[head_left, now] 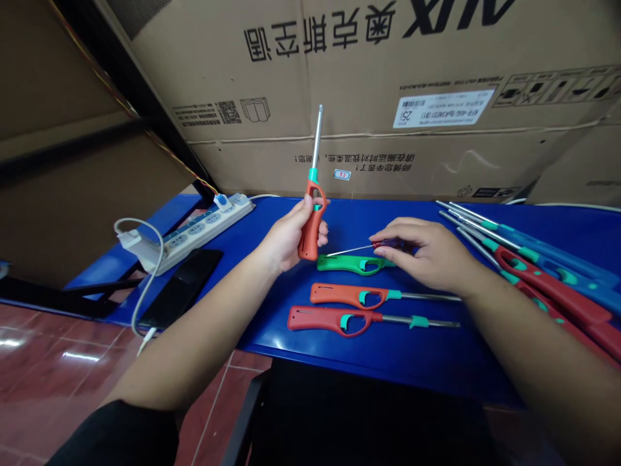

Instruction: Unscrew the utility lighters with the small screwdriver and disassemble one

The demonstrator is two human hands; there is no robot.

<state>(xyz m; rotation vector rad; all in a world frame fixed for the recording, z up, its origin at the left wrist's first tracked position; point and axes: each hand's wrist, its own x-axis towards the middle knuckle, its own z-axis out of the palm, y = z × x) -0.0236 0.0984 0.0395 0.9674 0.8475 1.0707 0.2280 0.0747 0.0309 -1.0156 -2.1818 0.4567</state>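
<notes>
My left hand [290,234] is closed around an orange gas lighter [310,236], its metal tube pointing up and its turquoise collar showing. In my right hand [420,249] is a small screwdriver [352,250] with a dark red handle, its thin shaft pointing left toward the orange lighter's lower end. Just below the shaft lies a green lighter [345,263] on the blue table, partly hidden by my right hand. Nearer to me, a second orange lighter [337,294] and a red lighter [325,320] lie side by side, tubes to the right.
Several red and blue lighters [582,298] are piled at the table's right [485,369]. On the left are a white power strip [198,226] with plugs and cable, and a black phone [182,288]. A large cardboard box [359,123] stands behind.
</notes>
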